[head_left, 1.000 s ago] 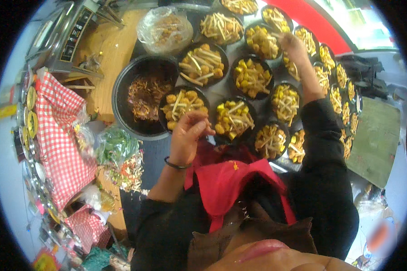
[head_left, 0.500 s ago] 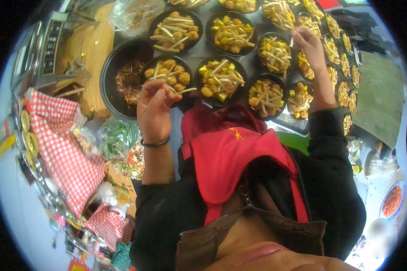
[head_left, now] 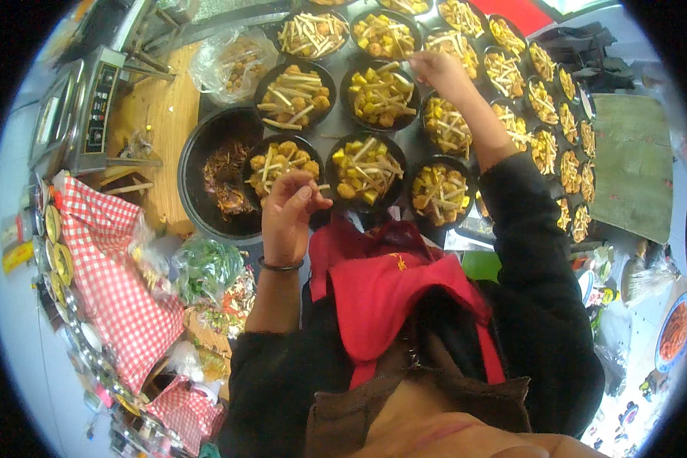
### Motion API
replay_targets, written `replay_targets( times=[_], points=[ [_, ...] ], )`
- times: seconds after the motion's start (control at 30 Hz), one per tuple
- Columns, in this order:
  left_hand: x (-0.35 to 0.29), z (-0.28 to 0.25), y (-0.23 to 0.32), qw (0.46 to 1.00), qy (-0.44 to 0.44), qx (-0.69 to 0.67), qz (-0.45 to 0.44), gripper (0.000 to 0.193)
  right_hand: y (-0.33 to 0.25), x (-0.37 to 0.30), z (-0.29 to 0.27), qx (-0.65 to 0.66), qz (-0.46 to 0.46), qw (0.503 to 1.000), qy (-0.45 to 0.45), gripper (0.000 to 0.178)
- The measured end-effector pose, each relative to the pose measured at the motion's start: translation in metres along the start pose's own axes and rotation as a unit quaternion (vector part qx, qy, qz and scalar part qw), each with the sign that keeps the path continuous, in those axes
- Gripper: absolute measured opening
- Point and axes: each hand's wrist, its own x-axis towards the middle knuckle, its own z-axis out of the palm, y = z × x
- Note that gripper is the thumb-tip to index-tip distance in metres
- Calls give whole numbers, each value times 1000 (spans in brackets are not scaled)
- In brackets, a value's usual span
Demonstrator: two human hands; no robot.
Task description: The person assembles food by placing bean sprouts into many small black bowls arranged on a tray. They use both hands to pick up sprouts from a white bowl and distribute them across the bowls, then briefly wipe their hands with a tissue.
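Observation:
My left hand [head_left: 288,210] is closed in front of a black bowl [head_left: 250,174] of browned balls. A short end of a pale strip [head_left: 324,187] pokes out past its fingertips. My right hand [head_left: 439,72] reaches up over the bowls, fingers pinched together; what lies between them is too small to make out. Its fingertips are above the edges of a bowl of yellow chunks and pale strips [head_left: 380,98] and the similar bowl behind it [head_left: 387,34]. Beside my left hand, another filled bowl [head_left: 365,169] holds yellow chunks, balls and strips.
Several more filled black bowls [head_left: 542,101] crowd the table to the right. A large black basin [head_left: 195,164] with dark shredded food stands at left, below a clear plastic bag [head_left: 233,65] of balls. Bagged greens [head_left: 208,259] and a red checked cloth [head_left: 114,282] lie further left.
My right hand has moved left and slightly farther away, from the right-hand bowls to those in the middle. The whole view has shifted a little; my left hand stays by the same bowl.

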Motion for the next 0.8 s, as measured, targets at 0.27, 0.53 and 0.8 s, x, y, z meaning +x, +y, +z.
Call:
replay_targets(
  times=[0.27, 0.53, 0.8],
  points=[
    [0, -20, 5, 999, 31, -40, 19, 18, 14, 7, 13, -62, 8, 997, -49, 30],
    [5, -21, 9, 998, 33, -46, 22, 18, 1, 13, 26, -290, -94, 952, 16, 14],
    [5, -24, 10, 997, 44, -53, 30, 17, -23, -17, 4, -257, -131, 955, -72, 23]
  ],
)
